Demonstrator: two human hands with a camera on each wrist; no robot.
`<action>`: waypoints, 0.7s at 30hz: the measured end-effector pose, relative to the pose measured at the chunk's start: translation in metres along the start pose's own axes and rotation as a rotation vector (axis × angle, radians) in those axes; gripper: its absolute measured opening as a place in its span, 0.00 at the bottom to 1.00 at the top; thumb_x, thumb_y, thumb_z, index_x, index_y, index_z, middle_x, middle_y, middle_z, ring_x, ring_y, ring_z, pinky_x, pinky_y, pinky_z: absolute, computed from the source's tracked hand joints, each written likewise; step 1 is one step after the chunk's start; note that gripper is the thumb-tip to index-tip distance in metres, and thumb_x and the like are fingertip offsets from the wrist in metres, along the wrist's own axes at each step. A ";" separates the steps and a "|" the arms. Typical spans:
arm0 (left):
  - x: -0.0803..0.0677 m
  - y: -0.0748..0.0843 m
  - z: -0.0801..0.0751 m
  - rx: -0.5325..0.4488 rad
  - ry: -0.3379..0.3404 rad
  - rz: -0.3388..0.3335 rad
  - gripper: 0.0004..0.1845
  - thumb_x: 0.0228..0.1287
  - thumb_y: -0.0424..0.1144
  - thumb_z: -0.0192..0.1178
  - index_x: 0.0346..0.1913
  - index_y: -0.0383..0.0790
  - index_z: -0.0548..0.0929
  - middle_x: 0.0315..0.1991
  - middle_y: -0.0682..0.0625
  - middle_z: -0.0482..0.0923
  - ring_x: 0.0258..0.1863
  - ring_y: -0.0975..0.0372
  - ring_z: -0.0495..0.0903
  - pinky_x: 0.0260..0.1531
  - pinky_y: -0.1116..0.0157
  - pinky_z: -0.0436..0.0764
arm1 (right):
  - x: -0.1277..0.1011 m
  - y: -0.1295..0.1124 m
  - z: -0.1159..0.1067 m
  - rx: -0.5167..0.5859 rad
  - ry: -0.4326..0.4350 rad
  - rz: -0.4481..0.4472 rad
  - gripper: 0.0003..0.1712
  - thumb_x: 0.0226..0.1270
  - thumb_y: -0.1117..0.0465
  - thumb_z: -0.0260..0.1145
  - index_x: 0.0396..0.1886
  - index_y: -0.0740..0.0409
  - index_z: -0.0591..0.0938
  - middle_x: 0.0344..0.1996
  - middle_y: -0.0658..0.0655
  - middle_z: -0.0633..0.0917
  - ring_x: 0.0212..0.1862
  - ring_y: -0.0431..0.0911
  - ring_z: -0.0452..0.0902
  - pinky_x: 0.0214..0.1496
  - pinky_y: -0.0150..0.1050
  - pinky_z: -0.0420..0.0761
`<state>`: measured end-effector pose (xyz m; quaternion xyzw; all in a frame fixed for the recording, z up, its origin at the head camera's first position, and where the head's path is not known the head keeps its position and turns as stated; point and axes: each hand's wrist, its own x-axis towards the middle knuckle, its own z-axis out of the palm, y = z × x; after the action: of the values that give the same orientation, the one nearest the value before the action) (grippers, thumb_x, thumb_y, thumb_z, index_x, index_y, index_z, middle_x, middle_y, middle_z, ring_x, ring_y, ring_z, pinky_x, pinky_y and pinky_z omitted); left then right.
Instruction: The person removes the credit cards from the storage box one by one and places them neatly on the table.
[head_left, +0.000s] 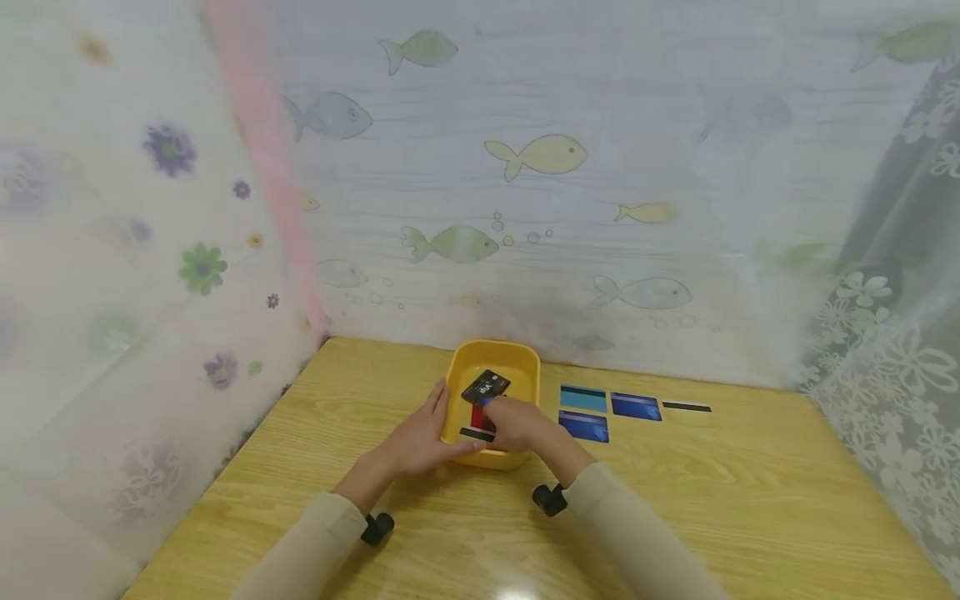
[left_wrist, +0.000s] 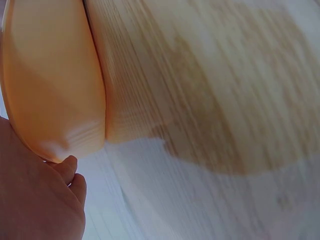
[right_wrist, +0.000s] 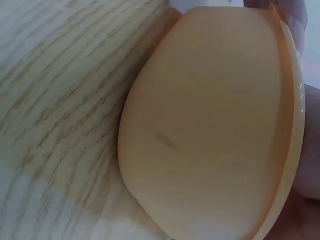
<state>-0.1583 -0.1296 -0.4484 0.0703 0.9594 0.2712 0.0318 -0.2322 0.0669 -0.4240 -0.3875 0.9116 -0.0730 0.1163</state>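
**Hands on the yellow tray, one card coming out**

Right hand (head_left: 517,427) is inside the yellow tray (head_left: 525,362) at its near end, fingers curled; it looks like they pinch the black VIP card (head_left: 486,387), which sits tilted above the tray floor. Contact point is hidden by the hand, so the grip is probable, not confirmed. Left hand (head_left: 427,437) is flat against the tray's left wall, fingers straight, thumb at the near rim, bracing it.

More cards lie in the tray under the right hand: a red card (head_left: 480,417) and a dark one (head_left: 476,433) by the near rim.

Risks, as I judge them:
- Thin card, shallow pinch: it could slip and drop back in, or drag the red card up with it.
- Tray is light plastic. If the left hand eases off, a pull on the card could tip or slide the tray along the worktop (head_left: 750,500).
- Right wrist camera (head_left: 549,498) sits low near the worktop and could catch the tray rim.

Around: four cards laid out on the worktop right of the tray, apart from it — a teal card (head_left: 582,398), two blue cards (head_left: 636,406) (head_left: 583,426), and a further card (head_left: 686,407) showing mostly a black stripe. They lie close together, so little spare room between them. Fish-print curtain (head_left: 540,158) hangs behind, floral curtains to both sides. Wrist views show only tray wall and wood grain.
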 end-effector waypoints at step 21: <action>0.001 0.001 0.001 0.030 0.004 -0.017 0.67 0.58 0.80 0.55 0.83 0.38 0.39 0.84 0.44 0.34 0.77 0.46 0.59 0.71 0.49 0.67 | -0.001 0.006 -0.003 0.130 -0.058 -0.036 0.12 0.68 0.56 0.72 0.46 0.53 0.80 0.37 0.48 0.82 0.39 0.43 0.76 0.47 0.44 0.79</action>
<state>-0.1593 -0.1276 -0.4486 0.0622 0.9640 0.2567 0.0313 -0.2368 0.0720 -0.4228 -0.3975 0.8940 -0.1230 0.1664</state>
